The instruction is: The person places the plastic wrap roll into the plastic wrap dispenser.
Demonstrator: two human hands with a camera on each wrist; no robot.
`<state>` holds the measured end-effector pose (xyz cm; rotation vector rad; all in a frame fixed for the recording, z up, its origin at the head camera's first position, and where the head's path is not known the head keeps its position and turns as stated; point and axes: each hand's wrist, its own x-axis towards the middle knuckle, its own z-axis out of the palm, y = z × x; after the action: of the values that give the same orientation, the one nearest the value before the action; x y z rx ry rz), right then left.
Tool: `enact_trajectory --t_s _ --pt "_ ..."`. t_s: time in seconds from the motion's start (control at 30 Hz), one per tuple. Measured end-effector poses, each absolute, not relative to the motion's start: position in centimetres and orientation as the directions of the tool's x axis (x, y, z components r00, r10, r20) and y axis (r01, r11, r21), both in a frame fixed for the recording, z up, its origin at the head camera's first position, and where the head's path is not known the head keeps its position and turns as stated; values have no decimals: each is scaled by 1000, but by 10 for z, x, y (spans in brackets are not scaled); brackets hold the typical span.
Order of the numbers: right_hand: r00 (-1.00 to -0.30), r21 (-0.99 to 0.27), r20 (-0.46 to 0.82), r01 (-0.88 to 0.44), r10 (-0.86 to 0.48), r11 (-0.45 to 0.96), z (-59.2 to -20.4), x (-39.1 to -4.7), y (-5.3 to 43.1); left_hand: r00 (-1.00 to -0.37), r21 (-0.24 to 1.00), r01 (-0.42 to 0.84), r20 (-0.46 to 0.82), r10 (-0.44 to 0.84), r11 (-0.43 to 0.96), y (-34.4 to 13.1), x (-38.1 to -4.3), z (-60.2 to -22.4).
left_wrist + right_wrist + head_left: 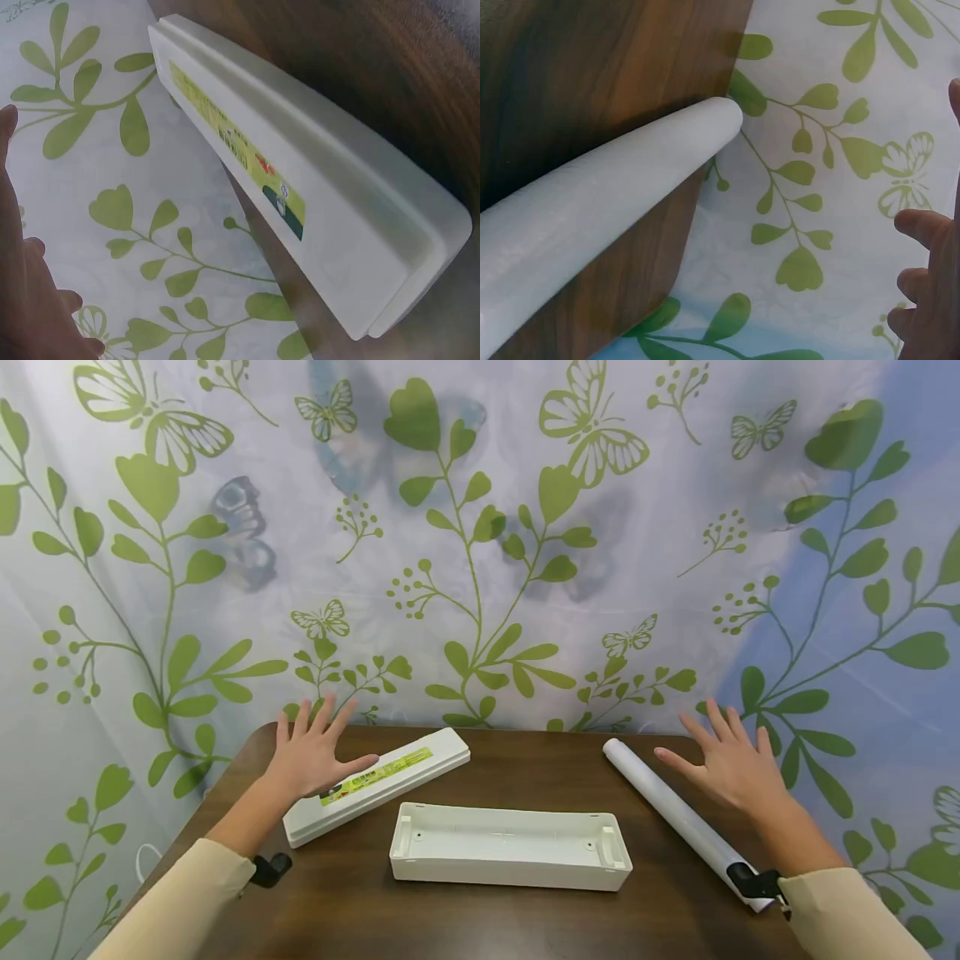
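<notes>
My left hand [309,760], fingers spread, is held over the left part of the table and overlaps a long white lid [442,747] in the head view. That lid carries a yellow-green printed label [232,146], plain in the left wrist view. On the right, my right hand [738,768] has its fingers spread too and holds nothing. Beside it a white roll [667,793] of film or sheet lies at a slant on the table, its far end rounded in the right wrist view. Between the hands sits a long white open-topped box [510,872], with small holes in its floor.
The dark brown wooden table [337,902] reaches back to a curtain [480,568] printed with green leaves and butterflies. Black wrist cameras are strapped at both cuffs. A thin white cable loop [142,860] shows past the table's left edge.
</notes>
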<state>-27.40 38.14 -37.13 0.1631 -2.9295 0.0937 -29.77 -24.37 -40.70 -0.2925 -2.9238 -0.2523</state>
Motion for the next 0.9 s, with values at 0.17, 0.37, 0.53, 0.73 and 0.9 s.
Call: enact_trajectory --t_s 0.17,0.37,0.53,0.73,0.9 --pt "-965 -36 239 -124 -112 992 -379 -270 381 -958 154 223 217 187 963 -241 -292 -411" --pt "-956 -8 258 -147 -140 989 -389 -262 382 -957 172 232 215 194 957 -238 -284 -418" --pt "-945 8 285 -166 -161 986 -399 -256 383 -953 206 252 225 205 946 -235 -279 -428" --pt "-937 -34 295 -205 -186 978 -413 -247 387 -935 220 297 264 236 929 -230 -270 -440" --pt "-910 -57 345 -265 -230 963 -427 -241 395 -918 248 342 295 265 906 -225 -262 -447"
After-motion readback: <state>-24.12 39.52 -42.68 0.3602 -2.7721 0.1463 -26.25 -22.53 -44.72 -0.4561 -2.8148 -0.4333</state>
